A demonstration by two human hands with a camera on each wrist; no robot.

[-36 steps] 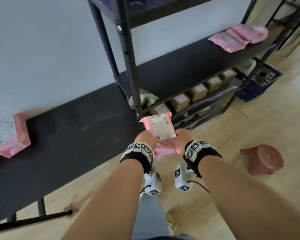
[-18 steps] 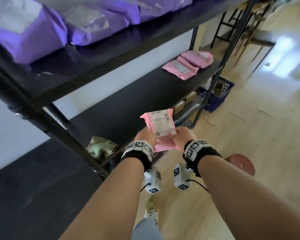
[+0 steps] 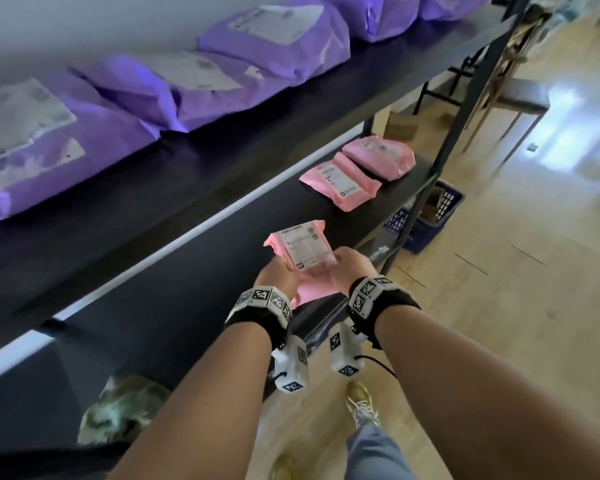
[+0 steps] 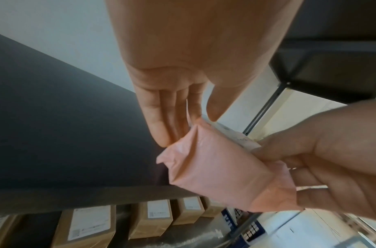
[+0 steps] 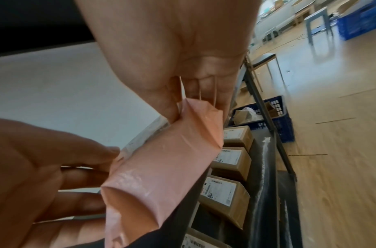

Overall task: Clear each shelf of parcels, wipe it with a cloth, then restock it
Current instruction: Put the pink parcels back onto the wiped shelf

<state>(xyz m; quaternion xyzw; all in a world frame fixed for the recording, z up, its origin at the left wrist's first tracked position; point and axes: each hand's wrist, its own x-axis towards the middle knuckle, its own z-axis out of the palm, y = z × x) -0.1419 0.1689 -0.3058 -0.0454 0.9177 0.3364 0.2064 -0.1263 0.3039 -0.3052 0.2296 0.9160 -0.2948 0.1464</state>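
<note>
Both hands hold one pink parcel (image 3: 302, 249), label up, just above the front edge of the black middle shelf (image 3: 222, 244). My left hand (image 3: 284, 268) pinches the parcel's left end between thumb and fingers (image 4: 161, 129). The right hand (image 3: 340, 261) grips the right end, its fingers (image 5: 203, 90) curled under the pink parcel (image 5: 161, 167). Farther right on that shelf lie two more pink parcels (image 3: 340, 185) (image 3: 381, 157). A crumpled green cloth (image 3: 122, 410) sits at the lower left.
Several purple parcels (image 3: 187, 84) fill the top shelf (image 3: 291, 112). Brown labelled boxes (image 5: 225, 196) line the shelf below. A blue crate (image 3: 430, 216) stands on the wooden floor past the shelf's right post (image 3: 458, 116). Chair legs show at the far right.
The view has swung up and right along the shelving, so the purple parcels now fill the top. Both hands still hold the pink parcel, now over the middle shelf's front edge.
</note>
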